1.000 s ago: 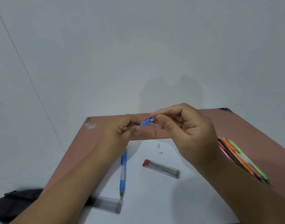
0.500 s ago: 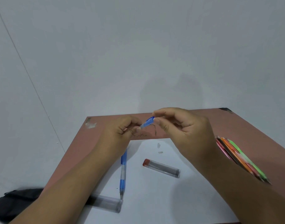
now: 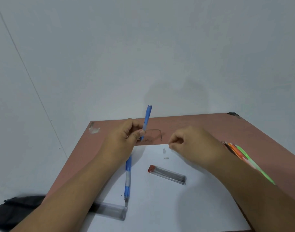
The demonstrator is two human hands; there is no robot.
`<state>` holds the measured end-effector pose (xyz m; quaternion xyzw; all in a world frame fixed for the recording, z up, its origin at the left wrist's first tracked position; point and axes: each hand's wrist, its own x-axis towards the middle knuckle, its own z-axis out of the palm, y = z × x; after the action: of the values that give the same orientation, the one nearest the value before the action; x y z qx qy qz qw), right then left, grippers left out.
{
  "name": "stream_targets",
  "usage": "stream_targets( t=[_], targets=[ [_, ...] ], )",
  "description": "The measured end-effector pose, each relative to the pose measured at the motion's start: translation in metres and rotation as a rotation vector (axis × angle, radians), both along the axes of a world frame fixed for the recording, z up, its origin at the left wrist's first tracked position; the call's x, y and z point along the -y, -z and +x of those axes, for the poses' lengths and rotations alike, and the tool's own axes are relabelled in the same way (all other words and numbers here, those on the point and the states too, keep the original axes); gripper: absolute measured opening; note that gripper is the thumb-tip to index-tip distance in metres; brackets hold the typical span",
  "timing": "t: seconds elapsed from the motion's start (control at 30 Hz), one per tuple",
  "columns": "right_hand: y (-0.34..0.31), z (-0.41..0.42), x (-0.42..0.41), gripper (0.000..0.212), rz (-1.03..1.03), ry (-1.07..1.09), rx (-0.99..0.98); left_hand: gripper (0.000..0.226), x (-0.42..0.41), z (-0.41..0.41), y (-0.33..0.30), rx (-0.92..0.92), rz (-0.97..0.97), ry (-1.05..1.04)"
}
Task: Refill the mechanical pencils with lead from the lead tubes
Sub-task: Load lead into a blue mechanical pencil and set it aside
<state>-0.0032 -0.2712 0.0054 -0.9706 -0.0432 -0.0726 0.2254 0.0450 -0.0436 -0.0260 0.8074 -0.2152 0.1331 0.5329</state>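
Table [image 3: 202, 124], reddish, with white paper [image 3: 160, 198] on it carrying one blue pencil [image 3: 128, 178] and two clear lead tubes [image 3: 167, 174] [image 3: 110, 210]. My left hand [image 3: 125, 141] grips a second blue pencil [image 3: 147, 121] nearly upright. My right hand [image 3: 190, 144], fingers curled, pinches something too small to tell just beside two white bits [image 3: 165, 154].
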Motion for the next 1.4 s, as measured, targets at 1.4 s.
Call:
stream_targets(
  t=[1.4],
  targets=[
    [-0.011,-0.015,-0.011,0.017,0.412,-0.177,0.709,0.023,0.001,-0.010,-0.011,0.279,0.203,-0.074]
  ],
)
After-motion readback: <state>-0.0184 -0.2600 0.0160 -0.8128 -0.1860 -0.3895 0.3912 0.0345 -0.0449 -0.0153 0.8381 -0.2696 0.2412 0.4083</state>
